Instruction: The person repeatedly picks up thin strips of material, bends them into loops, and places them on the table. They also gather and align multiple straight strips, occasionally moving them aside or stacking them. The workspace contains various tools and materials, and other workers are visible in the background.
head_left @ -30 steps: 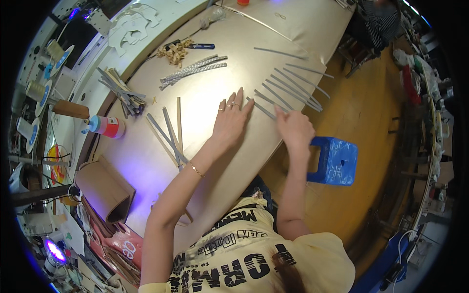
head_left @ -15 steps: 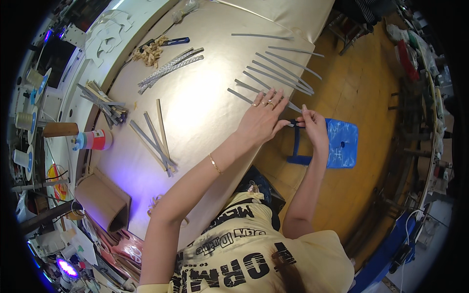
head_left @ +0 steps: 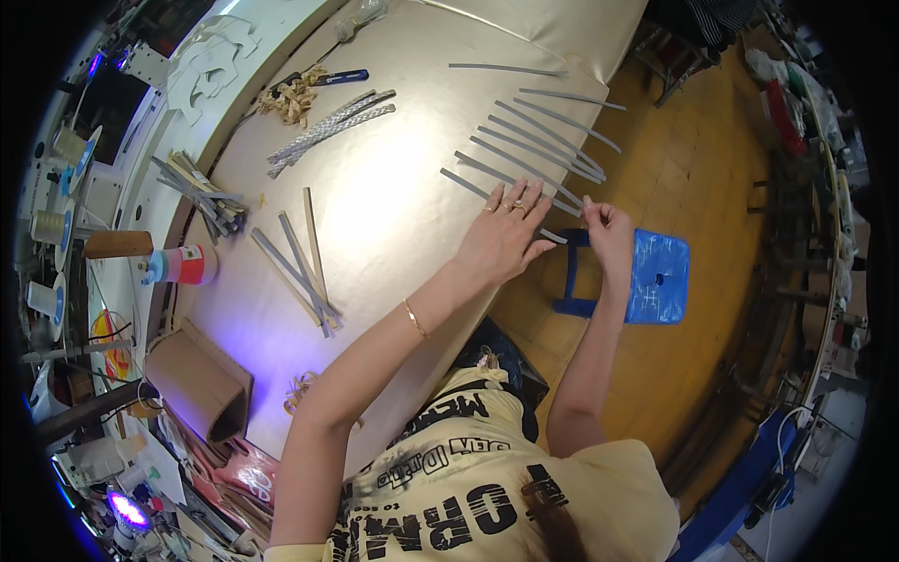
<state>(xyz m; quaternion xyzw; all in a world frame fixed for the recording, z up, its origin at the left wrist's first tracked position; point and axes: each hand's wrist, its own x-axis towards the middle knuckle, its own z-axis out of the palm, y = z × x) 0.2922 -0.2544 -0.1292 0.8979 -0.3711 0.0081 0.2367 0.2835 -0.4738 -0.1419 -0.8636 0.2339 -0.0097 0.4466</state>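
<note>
Several narrow grey strips point(head_left: 548, 140) lie side by side on the pale gold table covering, their ends past its right edge. My left hand point(head_left: 506, 232) lies flat across the nearest strips, fingers stretched and thumb out; one strip point(head_left: 461, 182) runs under it and shows again beyond the thumb. My right hand point(head_left: 609, 239) is off the table edge with its fingers closed in a pinch. Its fingertips are beside the end of the second nearest strip point(head_left: 565, 205); whether they hold anything cannot be made out.
Left on the table are loose strips point(head_left: 293, 267), a strip bundle point(head_left: 201, 197), braided silver bands point(head_left: 332, 133), a blue-handled cutter point(head_left: 342, 77), a red-and-clear bottle point(head_left: 184, 266) and a curved brown board point(head_left: 192, 379). A blue stool point(head_left: 662, 276) stands on the floor at right.
My right hand has moved slightly up, away from the end of the nearest strip, to the end of the second one. My left hand stays flat on the strips.
</note>
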